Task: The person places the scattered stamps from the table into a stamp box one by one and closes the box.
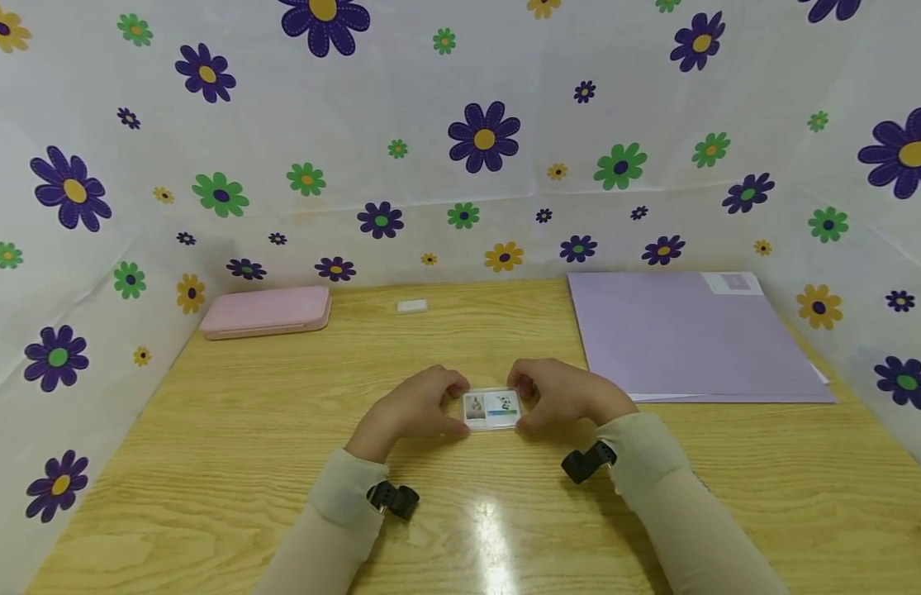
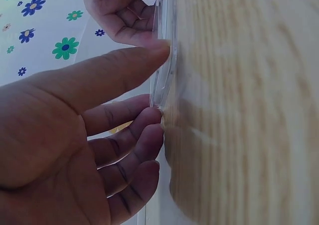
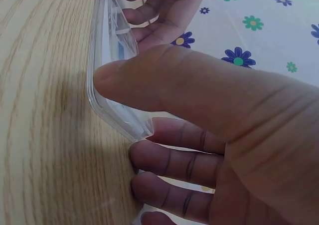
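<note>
Near the middle of the wooden table lies a clear plastic card case (image 1: 491,410), flat, with a small picture and a printed design showing inside it. My left hand (image 1: 421,403) pinches its left end between thumb and fingers. At the opposite end, my right hand (image 1: 562,393) does the same. The left wrist view shows the case (image 2: 164,75) edge-on, its underside close to the tabletop, with the left thumb on the near edge. In the right wrist view, the right thumb (image 3: 124,80) presses the near corner and the fingers curl by the far one.
A pink case (image 1: 267,311) lies at the back left, and a small white block (image 1: 411,307) is right of it. Purple folder (image 1: 683,339) with papers under it covers the back right. Flower-printed cloth (image 1: 401,91) surrounds the table (image 1: 230,463) at the back and sides.
</note>
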Tool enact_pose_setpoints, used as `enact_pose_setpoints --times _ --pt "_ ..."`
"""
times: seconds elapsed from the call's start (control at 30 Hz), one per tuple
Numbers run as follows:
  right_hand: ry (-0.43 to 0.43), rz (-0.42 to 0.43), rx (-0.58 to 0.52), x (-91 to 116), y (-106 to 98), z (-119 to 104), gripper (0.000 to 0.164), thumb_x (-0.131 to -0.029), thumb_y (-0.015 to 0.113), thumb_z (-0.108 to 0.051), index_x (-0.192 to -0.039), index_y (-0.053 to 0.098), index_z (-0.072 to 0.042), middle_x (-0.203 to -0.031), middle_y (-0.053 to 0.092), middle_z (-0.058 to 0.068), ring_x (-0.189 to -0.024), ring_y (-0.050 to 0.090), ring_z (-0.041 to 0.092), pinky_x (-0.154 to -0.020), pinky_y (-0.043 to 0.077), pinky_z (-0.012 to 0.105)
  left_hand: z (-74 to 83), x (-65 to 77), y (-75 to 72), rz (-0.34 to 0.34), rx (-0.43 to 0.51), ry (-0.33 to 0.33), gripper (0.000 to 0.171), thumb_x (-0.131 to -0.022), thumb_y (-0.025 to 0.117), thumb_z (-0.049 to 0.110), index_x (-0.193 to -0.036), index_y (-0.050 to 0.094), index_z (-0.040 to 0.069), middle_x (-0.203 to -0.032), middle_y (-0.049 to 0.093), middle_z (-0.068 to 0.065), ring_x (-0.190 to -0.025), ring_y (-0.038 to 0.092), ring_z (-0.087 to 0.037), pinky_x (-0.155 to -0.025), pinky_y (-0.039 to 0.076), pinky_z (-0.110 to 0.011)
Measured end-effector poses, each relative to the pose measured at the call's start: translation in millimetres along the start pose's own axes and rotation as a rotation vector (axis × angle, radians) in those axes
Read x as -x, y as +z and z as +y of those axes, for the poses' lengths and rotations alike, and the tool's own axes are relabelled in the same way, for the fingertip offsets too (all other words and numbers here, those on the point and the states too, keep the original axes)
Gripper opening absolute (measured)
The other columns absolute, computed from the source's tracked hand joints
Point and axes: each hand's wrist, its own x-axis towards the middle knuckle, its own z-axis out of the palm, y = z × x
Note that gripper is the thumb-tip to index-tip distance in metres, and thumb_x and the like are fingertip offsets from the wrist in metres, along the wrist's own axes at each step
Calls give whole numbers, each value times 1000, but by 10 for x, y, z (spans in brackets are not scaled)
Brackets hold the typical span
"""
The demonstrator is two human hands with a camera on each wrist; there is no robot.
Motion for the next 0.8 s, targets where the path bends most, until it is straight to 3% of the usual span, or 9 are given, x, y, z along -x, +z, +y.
enact_pose_setpoints --times 0.57,0.8 --pt "3 -3 -53 -22 2 72 46 -73 88 -14 -108 60 -8 -93 55 6 -87 50 23 -78 43 36 -35 -22 25 -1 25 -9 57 -76 87 17 -125 61 4 -109 57 -4 -97 52 -20 -90 45 -38" --pt "-29 13 -22 -27 11 84 45 -72 90 -16 -106 61 -10 -91 55 5 -86 50 22 -77 43 35 -11 -19 40 14 4 -29 54 -77 87 23 -123 64 6 -109 59 -3 -97 54 -19 -91 45 -38"
